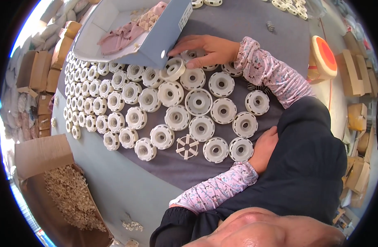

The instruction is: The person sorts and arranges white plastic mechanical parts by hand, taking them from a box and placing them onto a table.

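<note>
My right hand (207, 48) reaches over the far part of the table beside a grey-blue box (174, 37). Its thumb and fingers straddle a tilted white plastic ring (172, 69) and appear to grip it by the rim; the box corner partly hides this. Many round white plastic housings (198, 101) with notched rims stand in rows, and those on the left have metal coil springs in them. Among the near ones lies a cream spoked piece (187, 146). My left hand (265, 150) rests close to my body beside a white housing (241, 149), its fingers mostly hidden.
The grey-blue box holds a pink cloth (121, 39) and spoked pieces. An open cardboard box (43, 154) full of small cream pieces stands lower left. A loose spring (270, 26) lies far right on the dark cloth (234, 24). An orange-topped stool (323, 57) is at right.
</note>
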`<act>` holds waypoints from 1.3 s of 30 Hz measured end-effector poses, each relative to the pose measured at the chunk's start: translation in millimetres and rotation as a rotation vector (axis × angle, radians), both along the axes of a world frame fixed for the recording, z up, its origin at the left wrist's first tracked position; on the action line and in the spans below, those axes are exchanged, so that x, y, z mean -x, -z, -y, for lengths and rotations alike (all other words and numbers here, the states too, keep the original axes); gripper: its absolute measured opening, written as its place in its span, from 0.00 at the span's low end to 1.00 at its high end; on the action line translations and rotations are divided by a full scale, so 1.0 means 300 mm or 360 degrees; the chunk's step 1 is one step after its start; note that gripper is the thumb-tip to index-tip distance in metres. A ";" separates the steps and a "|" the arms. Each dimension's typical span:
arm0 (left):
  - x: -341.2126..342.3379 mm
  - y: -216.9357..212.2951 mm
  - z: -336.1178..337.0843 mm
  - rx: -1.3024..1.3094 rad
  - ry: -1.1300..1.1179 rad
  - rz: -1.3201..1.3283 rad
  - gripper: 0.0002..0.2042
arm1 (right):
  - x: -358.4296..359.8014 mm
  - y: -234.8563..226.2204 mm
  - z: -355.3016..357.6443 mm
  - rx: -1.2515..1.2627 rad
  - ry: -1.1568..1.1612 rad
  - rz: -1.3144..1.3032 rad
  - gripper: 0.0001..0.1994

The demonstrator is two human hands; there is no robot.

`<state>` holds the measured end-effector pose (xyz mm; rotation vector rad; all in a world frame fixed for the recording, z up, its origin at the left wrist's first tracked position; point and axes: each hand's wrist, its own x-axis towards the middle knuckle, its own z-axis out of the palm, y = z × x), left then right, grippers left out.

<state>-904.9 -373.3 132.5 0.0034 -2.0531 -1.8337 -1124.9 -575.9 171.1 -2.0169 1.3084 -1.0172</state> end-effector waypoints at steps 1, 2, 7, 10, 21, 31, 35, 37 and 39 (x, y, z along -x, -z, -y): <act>0.016 -0.019 0.004 -0.0216 -0.0009 0.0033 0.14 | 0.032 -0.004 0.015 0.0048 0.0089 -0.0004 0.28; 0.011 -0.022 0.009 -0.0435 -0.0024 0.0081 0.15 | 0.069 -0.020 0.035 -0.0128 0.0371 0.0181 0.23; 0.001 0.009 0.027 -0.0305 0.0004 0.0153 0.15 | 0.640 0.038 0.243 0.0703 0.1742 -0.0486 0.21; 0.019 -0.015 0.014 -0.0278 0.0103 0.0051 0.15 | 1.007 -0.007 0.223 0.0695 0.1624 -0.1073 0.27; -0.018 -0.041 0.082 -0.0437 -0.0064 0.0347 0.15 | 0.729 0.154 0.331 -0.0051 0.1525 -0.1102 0.30; -0.009 -0.001 0.026 -0.1220 0.0276 0.0539 0.19 | 0.597 0.015 0.154 0.0756 0.1689 -0.0132 0.24; -0.016 -0.040 0.138 -0.0906 0.0286 0.0934 0.22 | 0.663 0.107 0.330 0.1018 0.1570 -0.0303 0.19; -0.019 -0.055 0.116 -0.0888 0.0278 0.0891 0.22 | 0.760 0.117 0.444 0.1280 0.1182 -0.1299 0.18; -0.020 -0.103 0.080 -0.0836 0.0288 0.0773 0.22 | 0.986 0.073 0.408 0.0972 0.0885 -0.1522 0.18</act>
